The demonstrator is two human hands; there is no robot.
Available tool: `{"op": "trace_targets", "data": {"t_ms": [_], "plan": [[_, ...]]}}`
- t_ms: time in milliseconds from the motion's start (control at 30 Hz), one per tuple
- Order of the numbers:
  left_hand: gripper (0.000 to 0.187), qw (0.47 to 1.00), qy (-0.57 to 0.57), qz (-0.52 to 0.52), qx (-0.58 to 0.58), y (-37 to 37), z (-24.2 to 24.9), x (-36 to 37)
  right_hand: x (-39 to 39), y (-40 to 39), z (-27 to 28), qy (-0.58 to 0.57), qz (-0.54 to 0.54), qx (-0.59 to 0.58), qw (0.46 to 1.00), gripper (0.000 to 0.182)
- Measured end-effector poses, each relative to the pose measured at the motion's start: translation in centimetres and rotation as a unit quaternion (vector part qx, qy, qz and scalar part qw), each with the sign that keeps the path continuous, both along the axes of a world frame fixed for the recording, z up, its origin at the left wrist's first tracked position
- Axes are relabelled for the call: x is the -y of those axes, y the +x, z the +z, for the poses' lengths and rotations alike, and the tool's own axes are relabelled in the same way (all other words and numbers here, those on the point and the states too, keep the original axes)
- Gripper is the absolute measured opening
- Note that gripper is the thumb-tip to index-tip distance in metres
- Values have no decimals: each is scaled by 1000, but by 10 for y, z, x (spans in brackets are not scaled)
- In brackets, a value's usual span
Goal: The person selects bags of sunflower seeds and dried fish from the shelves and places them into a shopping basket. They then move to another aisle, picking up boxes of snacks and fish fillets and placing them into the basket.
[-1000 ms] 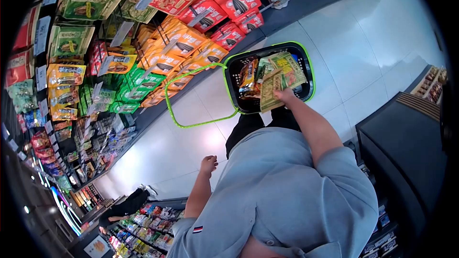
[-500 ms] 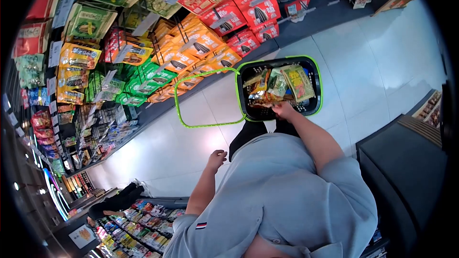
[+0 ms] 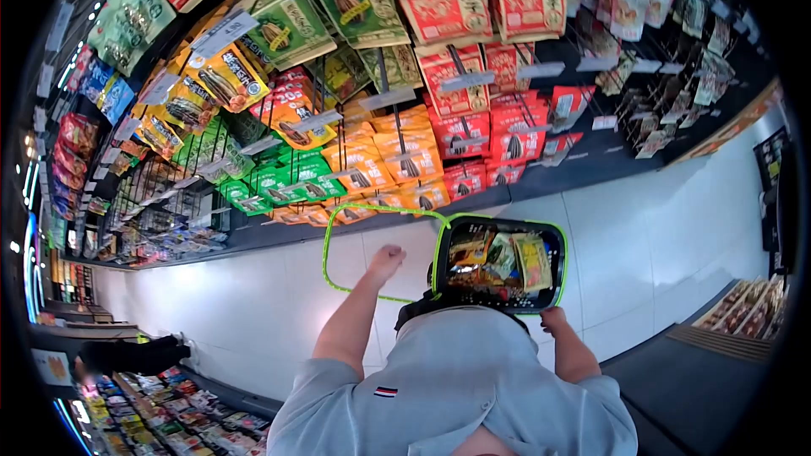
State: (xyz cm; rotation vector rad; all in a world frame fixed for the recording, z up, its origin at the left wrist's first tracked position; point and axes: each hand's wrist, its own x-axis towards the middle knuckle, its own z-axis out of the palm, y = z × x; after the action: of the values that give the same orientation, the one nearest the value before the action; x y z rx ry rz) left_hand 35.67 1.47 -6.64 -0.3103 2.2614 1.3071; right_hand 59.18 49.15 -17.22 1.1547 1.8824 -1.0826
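A black shopping basket (image 3: 500,301) with a lime-green rim stands on the floor just in front of my body. Inside lie several snack packets, among them a yellow-green packet (image 3: 533,262) and an orange one (image 3: 470,252). Its green loop handle (image 3: 324,255) is folded out to the left. My left hand (image 3: 387,262) hovers over the area inside that loop, fingers curled into a loose fist with nothing showing in them. Beside the basket's near right corner is my right hand (image 3: 553,320), its fingers curled in and nothing visible in them.
Ahead runs a rack of hanging snack bags: green packets (image 3: 291,177), orange packets (image 3: 409,158) and red packets (image 3: 517,131). Pale floor tiles (image 3: 646,215) stretch to both sides. A dark counter (image 3: 659,371) is at right. At lower left, a person in black (image 3: 127,359) leans by another display (image 3: 160,414).
My right hand has come out of the basket to its near right corner. My left hand has moved forward over the handle loop. The view has tilted up, showing more of the rack.
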Motion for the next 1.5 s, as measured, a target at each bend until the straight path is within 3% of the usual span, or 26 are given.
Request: {"op": "trace_targets", "data": {"t_ms": [100,167,233,300,367,433,467,533,567,767,967,1033,1100,1167,1200,1300,1500], "plan": [[30,984,61,7,-168,-78,64,-19,23,-26,22,-9,-75,-39,996,13],[27,956,242,-8,-168,-99,187,-49,41,-47,45,-9,-78,-84,993,14],[28,945,267,-80,-169,-123,266,-50,48,-63,45,-15,-49,-98,994,22],[34,928,287,-79,-223,-167,301,-50,56,-72,50,-14,-37,-150,988,23],[44,883,315,0,-348,-220,319,-62,61,-77,56,-4,-24,-157,987,23],[65,864,290,80,-404,-284,314,-71,63,-77,66,-3,-24,-149,989,24],[65,861,295,83,-405,-309,314,-74,62,-75,68,5,-11,-136,991,24],[88,849,25,150,-506,-336,319,-81,62,-70,79,8,-23,-95,995,25],[101,866,-10,172,-469,-338,321,-87,66,-65,88,9,-59,-86,995,24],[106,882,-40,235,-407,-343,332,-104,52,-29,79,3,-130,-41,991,27],[93,902,-51,263,-339,-331,335,-99,49,-24,90,-14,-125,-41,991,31],[82,918,22,222,-327,-333,329,-93,46,-25,89,-15,-122,-52,991,31],[74,899,45,228,-371,-335,319,-90,42,-25,86,-17,-122,-64,990,31],[69,868,293,159,-368,-340,307,-83,38,-27,84,-27,-112,-78,990,30],[61,855,339,153,-362,-332,312,-80,38,-29,84,-29,-111,-79,990,30],[57,834,399,110,-365,-300,330,-72,35,-25,83,-27,-102,-84,991,29],[51,846,435,81,-298,-222,376,-57,16,-11,59,-38,-64,-67,995,28]]}}
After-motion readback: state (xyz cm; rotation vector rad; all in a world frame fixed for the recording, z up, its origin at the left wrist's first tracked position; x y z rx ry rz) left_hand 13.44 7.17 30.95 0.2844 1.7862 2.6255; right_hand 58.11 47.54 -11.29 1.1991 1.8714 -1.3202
